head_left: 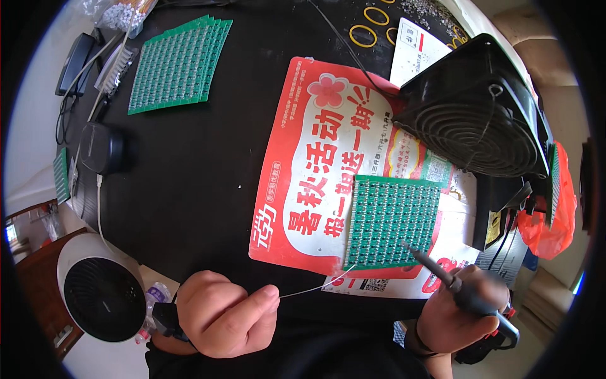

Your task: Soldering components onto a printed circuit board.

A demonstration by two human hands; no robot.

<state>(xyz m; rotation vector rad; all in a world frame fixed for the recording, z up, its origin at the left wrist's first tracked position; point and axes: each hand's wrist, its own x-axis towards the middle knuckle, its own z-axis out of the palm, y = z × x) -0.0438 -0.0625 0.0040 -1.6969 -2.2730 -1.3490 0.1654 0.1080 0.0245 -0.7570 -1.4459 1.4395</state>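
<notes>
My left hand (227, 314) is closed, pinching a thin solder wire (309, 290) between thumb and forefinger. The wire's far end reaches the lower left corner of a green circuit board panel (392, 221), which is covered in rows of small parts. In my right hand (442, 322) is a soldering iron (467, 295) with a dark handle, slightly blurred. Its tip points up and left over the board's lower right part; I cannot tell if it touches. Under the panel lies a red and white printed sheet (268, 234).
A black fan (480, 136) with a round grille stands at the right. Stacked green panels (177, 69) lie far left, near a black adapter (101, 147). Yellow rings (363, 36) sit at the back. A white, black-fronted device (104, 297) is lower left; a red bag (549, 221) hangs right.
</notes>
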